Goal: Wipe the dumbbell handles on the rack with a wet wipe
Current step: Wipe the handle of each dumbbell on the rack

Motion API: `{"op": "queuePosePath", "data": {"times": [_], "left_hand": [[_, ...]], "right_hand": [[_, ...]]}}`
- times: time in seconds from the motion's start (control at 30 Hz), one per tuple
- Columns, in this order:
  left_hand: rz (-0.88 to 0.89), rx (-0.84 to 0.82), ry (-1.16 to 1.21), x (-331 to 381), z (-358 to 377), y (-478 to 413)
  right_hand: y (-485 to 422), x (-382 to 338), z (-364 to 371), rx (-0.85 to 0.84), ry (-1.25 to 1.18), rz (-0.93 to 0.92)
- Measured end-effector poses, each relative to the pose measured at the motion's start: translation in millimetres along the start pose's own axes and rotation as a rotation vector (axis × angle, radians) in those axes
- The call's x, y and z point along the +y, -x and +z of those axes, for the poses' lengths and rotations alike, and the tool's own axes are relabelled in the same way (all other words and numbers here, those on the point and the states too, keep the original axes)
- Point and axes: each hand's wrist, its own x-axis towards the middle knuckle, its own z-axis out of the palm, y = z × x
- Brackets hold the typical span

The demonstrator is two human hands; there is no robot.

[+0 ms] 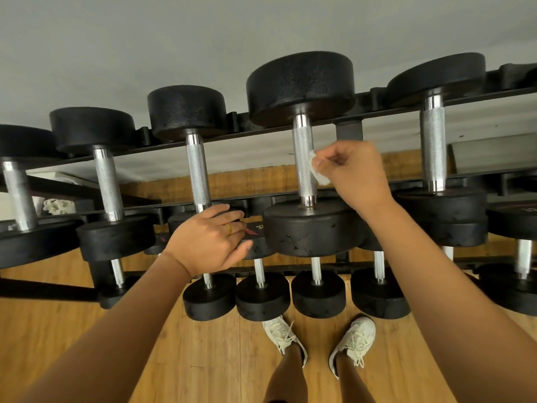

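Note:
Black dumbbells with knurled chrome handles lie in a row on the top tier of a black rack (377,96). My right hand (353,170) pinches a small white wet wipe (316,169) against the right side of the chrome handle (302,158) of the large middle dumbbell. My left hand (207,238) rests on the near black head of the neighbouring dumbbell, fingers curled over its edge; its handle (198,175) rises just above the hand. A gold ring shows on one finger.
More dumbbell handles stand to the left (107,181) and right (433,141) on the top tier. Smaller dumbbells (261,295) fill a lower tier near my white shoes (283,335) on the wooden floor. A grey wall is behind the rack.

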Motion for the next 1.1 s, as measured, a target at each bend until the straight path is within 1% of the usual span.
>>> {"op": "queuePosePath", "data": {"times": [0.07,0.1,0.2,0.27,0.43,0.5,0.6,0.63,0.73,0.8,0.87,0.93,1.03,1.1], "left_hand": [[0.001,0.008,0.003,-0.5,0.7,0.4],[0.001,0.009,0.001,-0.8,0.9,0.4],[0.001,0.006,0.01,-0.7,1.3,0.3],[0.0,0.009,0.014,-0.4,1.5,0.7],[0.001,0.006,0.015,-0.3,0.5,0.4],[0.003,0.006,0.018,-0.5,-0.4,-0.5],[0.006,0.008,0.011,0.3,-1.6,-1.5],[0.007,0.008,0.013,0.2,-1.9,-1.5],[0.003,0.013,0.016,0.2,-1.3,-0.4],[0.001,0.022,0.016,0.0,-0.5,-0.2],[0.002,0.03,0.015,-0.2,0.3,-0.7],[0.004,0.033,0.013,0.0,0.6,-0.7],[-0.001,0.03,0.02,0.1,0.9,0.3],[-0.004,0.023,0.027,-0.6,1.0,0.8]], "right_hand": [[7.4,2.0,-4.4,-0.056,0.025,0.019],[4.9,0.6,-5.5,-0.056,0.018,0.023],[-10.4,-8.1,-6.6,0.007,-0.057,0.035],[-10.7,-9.5,-6.0,0.006,-0.053,0.026],[16.6,3.7,-13.6,-0.225,0.096,0.076],[12.6,3.6,-16.3,-0.224,0.081,0.09],[10.9,2.4,-16.5,-0.18,0.049,0.105],[13.7,3.1,-16.4,-0.198,0.042,0.111],[20.4,2.7,-23.1,-0.333,0.043,0.168],[17.5,-0.7,-31.8,-0.427,0.089,0.209],[14.1,-3.1,-37.1,-0.474,0.126,0.243],[13.3,-5.1,-36.6,-0.452,0.115,0.256],[12.1,-7.0,-32.8,-0.373,0.127,0.209],[7.6,-12.5,-30.4,-0.223,0.043,0.161]]}}
